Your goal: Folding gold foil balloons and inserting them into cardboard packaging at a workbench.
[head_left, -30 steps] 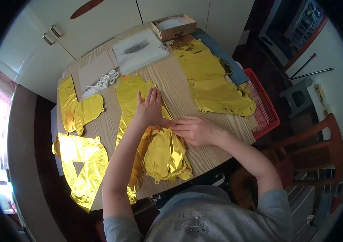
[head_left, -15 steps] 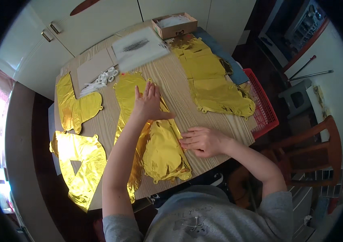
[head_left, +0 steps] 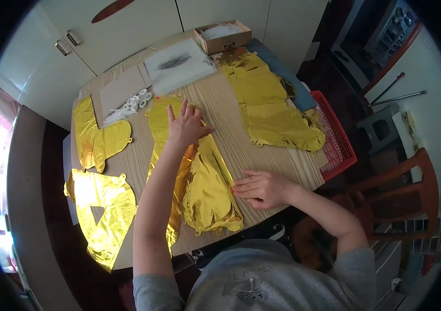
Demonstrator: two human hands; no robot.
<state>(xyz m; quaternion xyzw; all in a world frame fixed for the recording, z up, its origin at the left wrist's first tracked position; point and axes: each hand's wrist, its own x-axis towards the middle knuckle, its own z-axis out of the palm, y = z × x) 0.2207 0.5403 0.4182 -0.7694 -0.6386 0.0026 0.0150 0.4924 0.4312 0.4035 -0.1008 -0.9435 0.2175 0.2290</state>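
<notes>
In the middle of the table lies a flat, uninflated gold foil balloon [head_left: 211, 199], its layers folded and crinkled near the front edge. My left hand [head_left: 184, 125] presses on the far part of this foil, fingers spread and thumb out to the right. Beside the balloon's right edge rests my right hand [head_left: 263, 189], fingers stretched left with the tips touching the foil. Other flat gold balloons surround it: an L-shaped one [head_left: 98, 136] at the left, one with a triangular hole [head_left: 114, 207] at the near left, and a long stack [head_left: 267, 98] at the far right.
White ribbon rolls [head_left: 138, 99] and white sticks [head_left: 116, 114] lie at the back left. Behind them is a translucent plastic bag [head_left: 173, 78]. A cardboard box [head_left: 224, 41] stands at the back. A red basket [head_left: 340, 150] sits past the right edge, near a wooden chair [head_left: 412, 192].
My left hand has drawn its thumb in toward the fingers. My right hand has shifted slightly nearer to me, and the middle foil's upper layer looks more crumpled.
</notes>
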